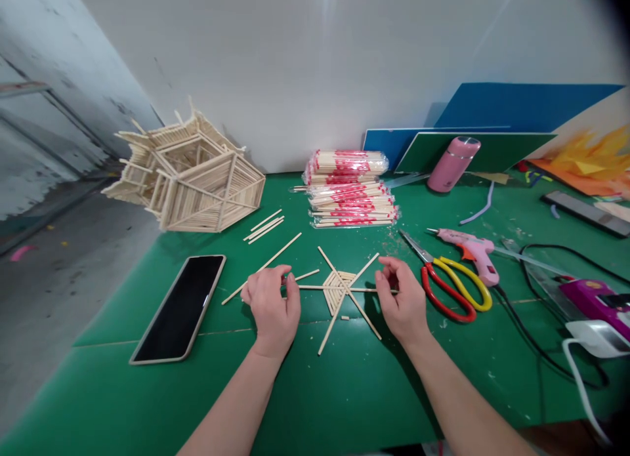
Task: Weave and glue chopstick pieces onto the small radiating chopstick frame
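A star-shaped frame of crossed wooden sticks [339, 289] lies between my hands, its left side filled with short sticks laid in rows. My left hand [272, 305] has thumb and fingertips closed on the left end of its horizontal stick. At the opposite end my right hand [402, 302] pinches the same stick. One loose long stick [280, 252] runs behind my left hand, and a shorter stick [308, 274] pokes out beside its fingers. A tiny cut piece of stick [345, 318] rests just below the frame.
Around the green table [315, 403] are a phone [180, 310], a stick-built model [197, 180], wrapped chopstick bundles [352, 193], scissors [450, 285], a pink glue gun [472, 249] with a cord, a pink bottle [453, 165], and a purple power strip [593, 298]. Boards [477, 154] lean against the wall.
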{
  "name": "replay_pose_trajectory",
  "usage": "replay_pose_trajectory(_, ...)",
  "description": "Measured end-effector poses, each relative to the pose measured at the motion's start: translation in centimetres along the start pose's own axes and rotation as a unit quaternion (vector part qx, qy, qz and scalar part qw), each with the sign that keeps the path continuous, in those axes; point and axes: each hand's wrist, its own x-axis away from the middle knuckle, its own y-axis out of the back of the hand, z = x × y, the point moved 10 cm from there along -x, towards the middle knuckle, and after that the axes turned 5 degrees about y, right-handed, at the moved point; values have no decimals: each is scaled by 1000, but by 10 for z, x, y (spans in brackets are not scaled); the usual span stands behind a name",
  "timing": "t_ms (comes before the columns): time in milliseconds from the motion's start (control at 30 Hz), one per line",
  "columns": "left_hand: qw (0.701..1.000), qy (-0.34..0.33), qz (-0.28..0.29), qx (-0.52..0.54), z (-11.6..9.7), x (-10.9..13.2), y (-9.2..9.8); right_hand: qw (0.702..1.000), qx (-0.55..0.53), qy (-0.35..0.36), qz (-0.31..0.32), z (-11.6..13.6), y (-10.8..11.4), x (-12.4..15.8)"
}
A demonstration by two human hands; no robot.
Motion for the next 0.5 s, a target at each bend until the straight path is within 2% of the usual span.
replay_pose_trajectory(400,999,-3,42,25,0,-4,-10,997,-59,-42,17,2,-6,2)
replay_pose_trajectory(500,999,-3,40,32,-1,-5,-11,996,-76,-45,12,3,4,7)
